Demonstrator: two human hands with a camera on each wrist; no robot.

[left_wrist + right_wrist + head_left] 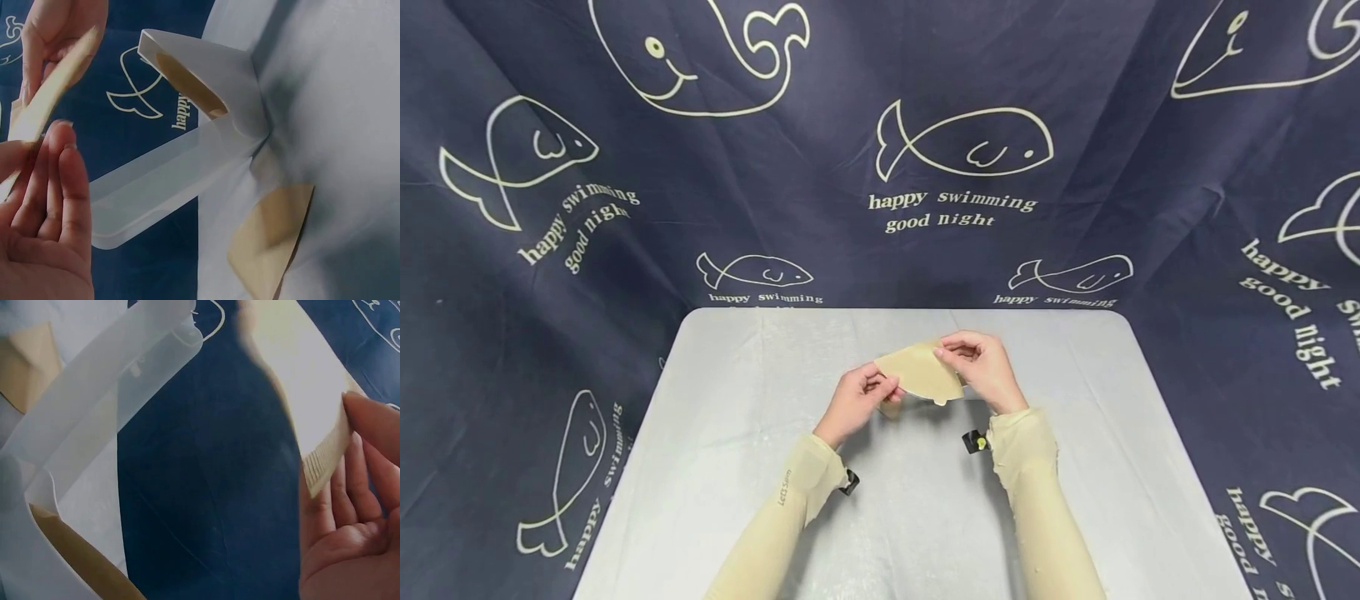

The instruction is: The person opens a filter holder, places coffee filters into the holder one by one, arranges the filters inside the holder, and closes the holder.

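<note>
Between both hands, above the table, is a tan paper coffee filter, fan-shaped, with a crimped edge showing in the right wrist view. My left hand pinches its left corner between thumb and fingers. At its upper right side, my right hand grips it the same way. Under the held filter stands a whitish filter case with tan paper inside; its translucent lid hangs out to one side. A second tan filter lies on the table beside the case. In the head view the held filter mostly hides the case.
The table has a pale grey cover with rounded far corners. Dark blue curtains printed with fish and words enclose its back and sides. Black wrist cameras stick out from the cream sleeves.
</note>
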